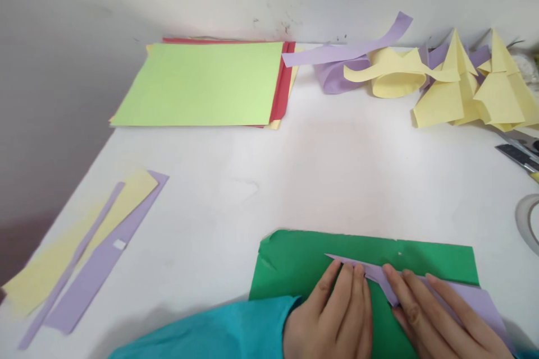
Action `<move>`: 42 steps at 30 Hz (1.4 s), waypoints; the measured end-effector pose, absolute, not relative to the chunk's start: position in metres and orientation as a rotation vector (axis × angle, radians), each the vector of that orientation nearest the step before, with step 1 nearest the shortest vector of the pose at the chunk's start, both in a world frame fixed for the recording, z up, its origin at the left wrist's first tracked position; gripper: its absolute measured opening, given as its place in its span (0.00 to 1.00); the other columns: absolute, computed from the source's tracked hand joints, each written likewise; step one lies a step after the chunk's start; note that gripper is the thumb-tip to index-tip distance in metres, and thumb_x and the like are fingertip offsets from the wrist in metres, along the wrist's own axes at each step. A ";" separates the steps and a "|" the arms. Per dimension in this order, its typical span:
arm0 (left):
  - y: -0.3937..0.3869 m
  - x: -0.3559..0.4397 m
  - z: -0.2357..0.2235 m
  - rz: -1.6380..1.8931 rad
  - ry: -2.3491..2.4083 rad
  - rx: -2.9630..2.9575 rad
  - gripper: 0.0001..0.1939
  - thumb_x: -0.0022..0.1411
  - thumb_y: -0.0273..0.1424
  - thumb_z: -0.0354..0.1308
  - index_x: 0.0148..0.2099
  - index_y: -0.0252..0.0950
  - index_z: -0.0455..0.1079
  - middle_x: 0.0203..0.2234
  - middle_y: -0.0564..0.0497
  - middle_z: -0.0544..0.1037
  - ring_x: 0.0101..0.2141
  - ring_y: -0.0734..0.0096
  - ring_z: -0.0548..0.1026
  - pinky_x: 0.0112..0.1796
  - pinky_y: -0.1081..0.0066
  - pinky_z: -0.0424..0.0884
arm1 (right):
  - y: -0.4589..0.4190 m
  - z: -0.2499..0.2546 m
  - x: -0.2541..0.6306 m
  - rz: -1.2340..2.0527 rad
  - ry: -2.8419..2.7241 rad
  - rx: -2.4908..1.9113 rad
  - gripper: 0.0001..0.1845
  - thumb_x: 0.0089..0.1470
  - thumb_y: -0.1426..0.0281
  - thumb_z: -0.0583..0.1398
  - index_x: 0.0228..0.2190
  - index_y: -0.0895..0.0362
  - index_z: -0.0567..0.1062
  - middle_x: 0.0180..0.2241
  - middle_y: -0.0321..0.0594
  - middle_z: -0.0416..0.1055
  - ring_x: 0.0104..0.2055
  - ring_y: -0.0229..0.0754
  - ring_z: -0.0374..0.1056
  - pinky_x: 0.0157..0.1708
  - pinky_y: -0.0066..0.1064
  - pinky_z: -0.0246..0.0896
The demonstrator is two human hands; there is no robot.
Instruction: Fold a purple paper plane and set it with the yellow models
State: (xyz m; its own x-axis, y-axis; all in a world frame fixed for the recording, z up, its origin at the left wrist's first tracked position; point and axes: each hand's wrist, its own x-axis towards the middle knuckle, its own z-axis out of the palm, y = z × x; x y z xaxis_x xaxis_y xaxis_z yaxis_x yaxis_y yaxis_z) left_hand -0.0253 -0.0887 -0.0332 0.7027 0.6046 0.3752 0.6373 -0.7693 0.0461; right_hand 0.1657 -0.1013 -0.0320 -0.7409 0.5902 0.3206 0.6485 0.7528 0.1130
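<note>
A: Where are we finding the lilac paper (pixel 484 303)?

B: We are seeing it lying across the right part of the green sheet (pixel 303 263), its narrow point resting within the sheet and its wide end reaching past the right edge.

A: And how is the grip looking?

B: The left hand (pixel 330 308) is pressing near the point, fingers bunched together; the right hand (pixel 438 314) is lying over the wider part, fingers slightly parted. The undersides are hidden, so we cannot tell whether either is pinching.

A: Why are we seeing both so close?

B: We are guessing they are keeping the paper flat, with the green sheet perhaps shielding the bench (pixel 202 235).

A: What are we noticing further out?

B: Well left of the green sheet, a yellow strip (pixel 54 258) and lilac strips (pixel 90 291) are lying, probably out of the hands' way. Beyond its far edge, leftward, a sheet stack (pixel 197 84) is lying; rightward, a lilac ring (pixel 341 76), a yellow ring (pixel 398 85) and yellow folded shapes (pixel 440 104) are sitting, likely where nothing is brushing them. Right of the green sheet, a cutter (pixel 517 156) and a tape roll (pixel 524 224) are lying, seemingly within the right hand's reach.
</note>
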 end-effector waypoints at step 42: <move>-0.090 -0.042 -0.027 -0.457 -1.021 -2.809 0.13 0.58 0.20 0.46 0.39 0.22 0.70 0.38 0.38 0.76 0.41 0.57 0.73 0.38 0.63 0.74 | -0.093 -0.027 0.148 -0.114 -2.567 -1.181 0.20 0.59 0.77 0.44 0.30 0.57 0.74 0.35 0.36 0.75 0.34 0.40 0.65 0.35 0.36 0.53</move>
State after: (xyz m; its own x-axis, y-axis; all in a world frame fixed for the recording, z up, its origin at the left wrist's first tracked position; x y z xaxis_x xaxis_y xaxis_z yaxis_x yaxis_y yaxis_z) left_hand -0.0418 -0.0904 -0.0274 0.7271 0.6075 0.3199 0.6431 -0.7658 -0.0075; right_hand 0.1485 -0.0933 -0.0270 -0.6112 0.7271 0.3128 0.7519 0.6567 -0.0573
